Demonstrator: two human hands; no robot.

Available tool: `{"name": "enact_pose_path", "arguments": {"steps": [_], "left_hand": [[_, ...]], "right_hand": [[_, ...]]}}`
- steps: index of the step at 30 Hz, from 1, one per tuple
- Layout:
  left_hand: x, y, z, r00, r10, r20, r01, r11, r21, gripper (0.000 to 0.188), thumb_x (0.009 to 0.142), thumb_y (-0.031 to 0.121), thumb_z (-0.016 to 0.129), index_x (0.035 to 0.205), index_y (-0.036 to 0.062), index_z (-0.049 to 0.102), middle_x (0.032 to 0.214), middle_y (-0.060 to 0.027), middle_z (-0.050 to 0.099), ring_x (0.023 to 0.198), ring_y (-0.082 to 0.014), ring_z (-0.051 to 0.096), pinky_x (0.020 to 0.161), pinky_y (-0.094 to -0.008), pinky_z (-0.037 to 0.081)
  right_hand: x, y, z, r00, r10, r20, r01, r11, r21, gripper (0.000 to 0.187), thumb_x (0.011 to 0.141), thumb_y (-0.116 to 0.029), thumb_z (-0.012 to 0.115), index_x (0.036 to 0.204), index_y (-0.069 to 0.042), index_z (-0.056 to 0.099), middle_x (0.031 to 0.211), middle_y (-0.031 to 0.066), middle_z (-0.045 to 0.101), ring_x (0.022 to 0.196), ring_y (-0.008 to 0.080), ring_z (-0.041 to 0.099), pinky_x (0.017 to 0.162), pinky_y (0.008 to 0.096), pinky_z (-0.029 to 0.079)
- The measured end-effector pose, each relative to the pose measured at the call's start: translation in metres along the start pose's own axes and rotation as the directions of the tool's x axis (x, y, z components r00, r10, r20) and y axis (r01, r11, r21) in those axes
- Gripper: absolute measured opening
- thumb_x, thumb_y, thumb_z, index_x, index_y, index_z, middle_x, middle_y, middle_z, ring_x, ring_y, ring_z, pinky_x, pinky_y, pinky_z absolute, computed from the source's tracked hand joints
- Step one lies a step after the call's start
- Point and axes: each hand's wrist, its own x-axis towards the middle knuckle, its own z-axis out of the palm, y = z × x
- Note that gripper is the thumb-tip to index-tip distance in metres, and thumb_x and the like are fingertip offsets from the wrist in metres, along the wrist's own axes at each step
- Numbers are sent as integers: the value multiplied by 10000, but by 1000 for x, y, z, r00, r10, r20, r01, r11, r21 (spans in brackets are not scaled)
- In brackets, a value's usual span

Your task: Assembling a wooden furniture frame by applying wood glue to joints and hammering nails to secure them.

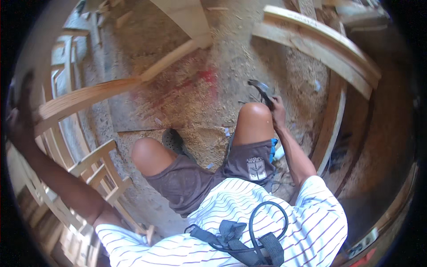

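Observation:
My right hand (277, 109) is wrapped round the handle of a claw hammer (259, 86), just beyond my right knee. The metal head points away from me, to the left. My left arm stretches out to the far left rim, where my left hand (20, 120) is at the end of a long wooden beam (95, 89). Shadow and blur there hide how its fingers lie. From that end, the beam runs across in front of my knees toward a wide board (182, 18) at the top.
Wood shavings litter the floor (191, 93), which has a red patch. Slatted wooden frames (100, 171) stand on my left. A long wooden piece (318, 44) lies at the upper right, above another plank (331, 120). My foot in a dark perforated clog (174, 141) rests between my knees.

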Motion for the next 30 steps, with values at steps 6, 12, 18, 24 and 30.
{"name": "enact_pose_path", "arguments": {"steps": [6,12,18,24,30], "left_hand": [[28,186,-107,769,-633,91,573,618,-539,407,792,352,884,912,20,682,813,7,629,677,-96,558,599,-267,458],[62,240,-122,821,-494,-286,412,859,-302,629,688,670,791,867,85,644,763,-56,635,663,-202,659,575,-379,505],[57,266,-145,789,-540,-292,506,842,-189,328,849,438,698,855,121,613,815,-49,653,706,-271,688,632,-401,531],[69,265,-149,756,-526,-390,467,851,-241,31,881,122,591,862,121,616,814,-52,659,767,-256,694,686,-383,544],[69,262,-138,757,-499,-421,413,866,-283,30,877,132,604,848,124,608,806,-58,661,743,-260,700,661,-394,546]], "right_hand": [[-8,3,-66,980,141,-142,-103,964,243,259,933,-161,736,1153,-29,693,972,66,669,895,172,637,808,317,503],[-6,-61,-119,963,159,-219,-103,964,244,296,973,-265,714,1154,-31,694,850,21,670,794,123,606,732,298,495],[-4,-160,-165,931,17,-365,146,898,414,305,1021,-253,639,1236,-37,657,736,3,592,618,96,521,561,288,430],[-41,-288,-243,833,-246,-496,406,880,245,382,1040,-175,580,1409,-79,562,719,9,583,583,70,506,522,299,424],[-32,-414,-384,532,-244,-811,729,619,293,404,1040,-430,586,1033,-32,655,789,7,614,644,80,556,592,268,446]]}}
